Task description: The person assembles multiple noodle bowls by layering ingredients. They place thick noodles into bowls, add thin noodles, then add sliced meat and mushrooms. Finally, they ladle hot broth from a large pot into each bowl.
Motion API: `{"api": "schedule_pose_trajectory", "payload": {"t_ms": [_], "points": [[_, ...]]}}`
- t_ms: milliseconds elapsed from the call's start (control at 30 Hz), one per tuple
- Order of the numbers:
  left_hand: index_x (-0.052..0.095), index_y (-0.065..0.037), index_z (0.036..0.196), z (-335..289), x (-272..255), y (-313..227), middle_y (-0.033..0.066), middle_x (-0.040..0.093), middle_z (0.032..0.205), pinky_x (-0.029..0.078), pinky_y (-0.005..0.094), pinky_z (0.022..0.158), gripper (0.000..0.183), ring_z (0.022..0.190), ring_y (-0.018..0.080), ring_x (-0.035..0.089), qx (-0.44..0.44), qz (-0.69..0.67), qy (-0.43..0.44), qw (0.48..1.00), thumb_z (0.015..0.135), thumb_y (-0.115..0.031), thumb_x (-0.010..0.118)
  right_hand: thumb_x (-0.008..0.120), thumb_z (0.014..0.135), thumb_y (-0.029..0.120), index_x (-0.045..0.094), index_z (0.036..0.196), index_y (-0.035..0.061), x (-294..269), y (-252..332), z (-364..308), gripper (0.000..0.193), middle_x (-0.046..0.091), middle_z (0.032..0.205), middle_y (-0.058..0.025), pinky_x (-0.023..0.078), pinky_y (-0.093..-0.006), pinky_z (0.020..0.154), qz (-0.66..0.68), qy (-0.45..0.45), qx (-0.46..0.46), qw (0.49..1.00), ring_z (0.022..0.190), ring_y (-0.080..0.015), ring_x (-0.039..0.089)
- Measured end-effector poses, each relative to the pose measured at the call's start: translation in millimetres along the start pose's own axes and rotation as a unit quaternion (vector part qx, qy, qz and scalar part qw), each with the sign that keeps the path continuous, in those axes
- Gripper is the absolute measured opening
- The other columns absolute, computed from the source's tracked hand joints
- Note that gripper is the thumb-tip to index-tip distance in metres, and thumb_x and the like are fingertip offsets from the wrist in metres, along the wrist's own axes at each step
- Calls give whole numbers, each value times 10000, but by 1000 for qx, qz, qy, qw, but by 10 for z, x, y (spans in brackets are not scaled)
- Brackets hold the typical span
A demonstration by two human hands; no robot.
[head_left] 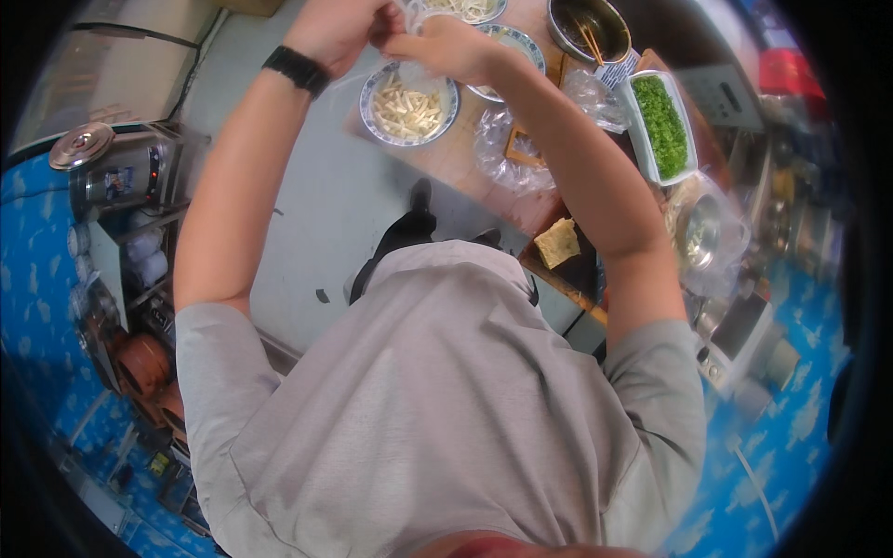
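Note:
Both my hands meet at the top edge of the view. My left hand (346,30), with a black band on the wrist, has its fingers closed on a thin whitish plastic bag (410,13). My right hand (448,48) pinches the same bag from the other side. Part of the bag seems to hang below the fingers. Just beneath them stands a blue-rimmed bowl (368,119) of pale cut strips (406,110). Another patterned bowl (532,48) is partly covered by my right forearm, and one with whitish shreds (463,7) is cut off by the edge.
To the right stand a dark pot (558,39) with chopsticks (588,42) and a white tub (690,153) of chopped greens (662,126). Crumpled clear plastic (502,167) and a flat yellowish food piece (558,244) lie on the table. A metal container (126,177) stands left.

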State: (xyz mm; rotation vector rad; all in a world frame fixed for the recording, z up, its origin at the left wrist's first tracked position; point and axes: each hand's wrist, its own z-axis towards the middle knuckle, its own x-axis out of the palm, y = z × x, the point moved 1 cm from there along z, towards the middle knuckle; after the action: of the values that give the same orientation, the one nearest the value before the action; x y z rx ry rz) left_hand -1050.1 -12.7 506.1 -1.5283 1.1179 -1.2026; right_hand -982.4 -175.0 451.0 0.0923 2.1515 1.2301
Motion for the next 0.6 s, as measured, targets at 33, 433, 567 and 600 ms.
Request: {"api": "schedule_pose_trajectory", "payload": {"t_ms": [33,433,567,600], "points": [[674,-5,1003,-13,-43,23,65,671,811,511,269,641,168,702,149,638,11,-28,-1,1000,994,-26,508,692,908,504,771,1000,-12,48,-4,37,530,666,890,-84,515,-326,702,15,-8,-12,1000,767,-162,583],[635,18,1189,21,-369,620,102,703,1041,537,294,840,219,948,172,671,-7,-68,-6,998,1019,-105,571,653,978,548,730,1075,63,467,-195,180,500,618,744,-31,477,-300,591,179,-50,-18,982,639,-114,572],[634,28,1285,69,-520,980,106,709,1129,524,295,921,301,1049,168,656,-21,3,6,1000,1038,-135,583,622,1000,559,737,1074,53,682,-624,335,525,606,740,-34,485,-323,605,220,-49,-27,974,641,-146,573],[645,23,1266,83,-541,1097,94,712,1104,525,287,908,277,1025,155,657,-24,25,-4,999,1041,-117,565,643,1009,495,727,1117,64,727,-765,449,452,639,778,-40,504,-336,648,138,-33,22,990,688,-165,596]]}}
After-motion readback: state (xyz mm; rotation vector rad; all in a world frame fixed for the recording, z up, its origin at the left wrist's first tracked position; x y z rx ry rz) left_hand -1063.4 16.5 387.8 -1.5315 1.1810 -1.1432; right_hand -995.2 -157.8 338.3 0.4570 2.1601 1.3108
